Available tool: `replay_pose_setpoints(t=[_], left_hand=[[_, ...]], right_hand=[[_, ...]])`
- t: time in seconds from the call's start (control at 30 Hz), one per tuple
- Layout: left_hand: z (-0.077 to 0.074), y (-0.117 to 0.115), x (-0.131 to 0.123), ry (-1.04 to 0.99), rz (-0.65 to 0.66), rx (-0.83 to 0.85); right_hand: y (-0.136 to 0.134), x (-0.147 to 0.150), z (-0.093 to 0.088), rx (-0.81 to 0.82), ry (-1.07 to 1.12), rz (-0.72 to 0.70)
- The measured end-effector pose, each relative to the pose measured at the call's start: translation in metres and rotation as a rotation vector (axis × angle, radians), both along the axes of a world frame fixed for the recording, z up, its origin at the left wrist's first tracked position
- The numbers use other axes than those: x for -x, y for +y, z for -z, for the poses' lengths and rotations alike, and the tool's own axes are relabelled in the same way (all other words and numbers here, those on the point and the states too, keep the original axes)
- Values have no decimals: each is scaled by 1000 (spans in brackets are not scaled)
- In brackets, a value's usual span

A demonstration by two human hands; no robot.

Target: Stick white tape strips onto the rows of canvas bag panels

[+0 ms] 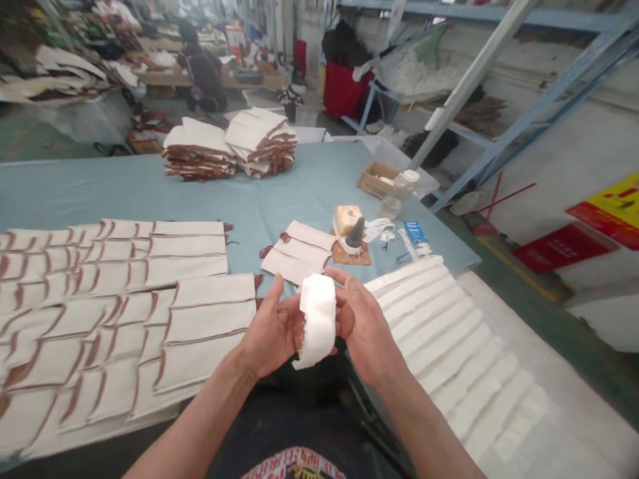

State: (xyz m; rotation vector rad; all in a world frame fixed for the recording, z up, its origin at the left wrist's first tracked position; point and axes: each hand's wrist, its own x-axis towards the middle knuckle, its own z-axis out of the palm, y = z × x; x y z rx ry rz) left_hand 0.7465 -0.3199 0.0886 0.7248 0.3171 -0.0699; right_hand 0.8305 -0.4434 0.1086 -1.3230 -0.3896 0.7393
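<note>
Between my two hands is a white strip of fabric [319, 316], bent over into a curve with a frayed lower edge. My left hand [279, 329] grips its left side, thumb pointing up. On the other side my right hand [362, 326] closes on it, with some fingers hidden behind. Just beyond lies a small cream panel piece [299, 251] with brown edges. A glue pot with a dark cone-shaped top [354, 236] stands on a brown pad behind my right hand. To the right, white strips [449, 332] lie in overlapping rows.
Overlapping cream panels with brown edges [200, 313] cover the table's left. Two stacks of panels [254, 140] sit at the back of the blue table [130, 186]. A cardboard box [377, 179] and clear jar [398, 194] stand at right, near a metal rack [479, 159]. A person [200, 66] is farther off.
</note>
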Motion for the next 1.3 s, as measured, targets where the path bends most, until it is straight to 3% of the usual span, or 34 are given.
replay_pose_setpoints(t=[0.17, 0.27, 0.37, 0.47, 0.6, 0.7, 0.77, 0.9, 1.0, 1.1, 1.3], left_hand=[[11, 29, 35, -24, -123, -21], [25, 36, 49, 34, -246, -118], [41, 35, 66, 158, -461, -228], [51, 22, 80, 271, -619, -222], [59, -9, 81, 417, -770, -176], [61, -29, 65, 348, -823, 96], [61, -36, 52, 230, -826, 305], [56, -38, 35, 103, -945, 430], [49, -35, 40, 52, -968, 470], [42, -29, 59, 16, -966, 459], [27, -9, 114, -5, -1090, 429]], right_hand=[[39, 11, -3, -37, 221, -174], [49, 10, 2, 46, 157, -245], [56, 0, 11, 151, -16, -395], [64, -14, 15, 292, -347, -589], [79, -26, 7, 513, -1134, -843], [91, -24, 0, 643, -1599, -994], [94, -17, -1, 587, -1812, -1046], [84, 6, 7, 286, -2091, -1051], [68, 27, 17, 223, -2168, -928], [53, 48, 27, 188, -2112, -777], [61, 87, 35, 31, -2019, -690]])
